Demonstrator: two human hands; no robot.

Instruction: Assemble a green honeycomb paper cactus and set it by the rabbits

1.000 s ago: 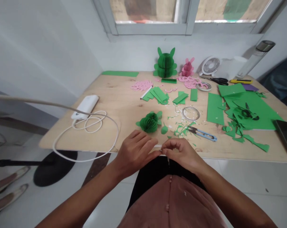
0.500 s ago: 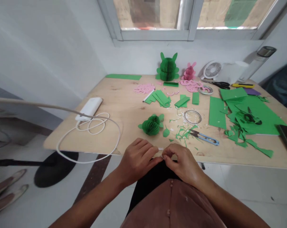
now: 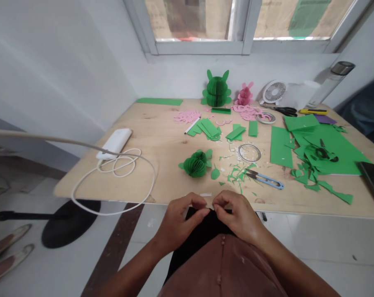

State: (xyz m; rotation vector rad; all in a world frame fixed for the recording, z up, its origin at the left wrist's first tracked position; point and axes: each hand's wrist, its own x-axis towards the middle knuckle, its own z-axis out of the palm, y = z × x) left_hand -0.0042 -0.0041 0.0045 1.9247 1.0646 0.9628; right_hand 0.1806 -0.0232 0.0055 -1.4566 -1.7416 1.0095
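Over the table's front edge, my left hand (image 3: 183, 220) has its thumb and forefinger apart, with nothing visible between them. Close beside it, my right hand (image 3: 238, 212) pinches thumb and fingertips together; whatever they hold is too small to make out. A small white strip (image 3: 206, 194) lies on the table just beyond my fingers. Farther in sits a green honeycomb paper figure (image 3: 195, 165) on its side, with a loose green paper oval (image 3: 215, 173) to its right. Blue thread snips (image 3: 264, 179) rest among green paper scraps (image 3: 236, 172).
A roll of tape (image 3: 249, 153) lies mid-table. Green paper sheets (image 3: 344, 148) and a dark tablet-like object (image 3: 372, 179) are at right. A green paper figure (image 3: 217, 91) and a pink one (image 3: 244, 95) stand at the back. A white power strip (image 3: 115, 142) trails cable at left.
My left hand's thumb and forefinger have parted, and its fingertips have come closer to my right hand's. The right hand stays pinched. The view has shifted slightly.
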